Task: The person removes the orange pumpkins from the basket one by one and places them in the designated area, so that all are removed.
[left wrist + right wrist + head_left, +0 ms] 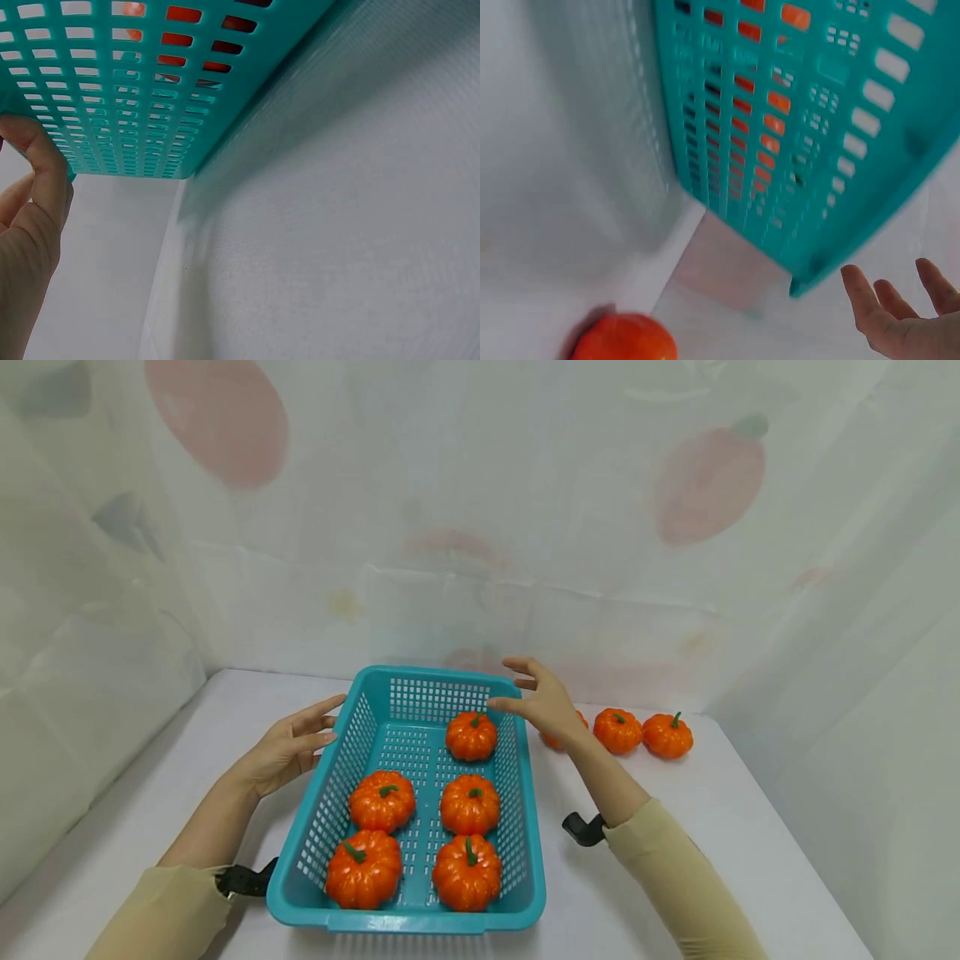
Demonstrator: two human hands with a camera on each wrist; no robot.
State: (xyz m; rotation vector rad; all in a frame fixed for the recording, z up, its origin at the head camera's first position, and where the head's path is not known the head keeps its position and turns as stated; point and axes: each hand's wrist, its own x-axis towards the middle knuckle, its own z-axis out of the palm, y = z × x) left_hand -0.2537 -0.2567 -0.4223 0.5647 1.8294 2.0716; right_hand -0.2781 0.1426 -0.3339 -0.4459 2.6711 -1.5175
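A turquoise plastic basket (406,922) with perforated walls stands on the table, holding several glossy orange pumpkins (469,806) with green stems. At its left side, my left hand (288,747) has its fingers reaching to the rim, loosely bent. In the left wrist view, the fingers (46,176) are against the basket's edge, though some fingertips are out of sight. My right hand (546,700) is at the far right corner with fingers spread and thumb near the rim. A gap shows between its fingertips and the basket (810,247) in the right wrist view; it holds nothing.
Three more pumpkins (617,732) lie on the white table (720,860) to the right of the basket, one partly hidden behind my right wrist. A pale curtain (465,485) with fruit prints hangs behind the table and along both sides.
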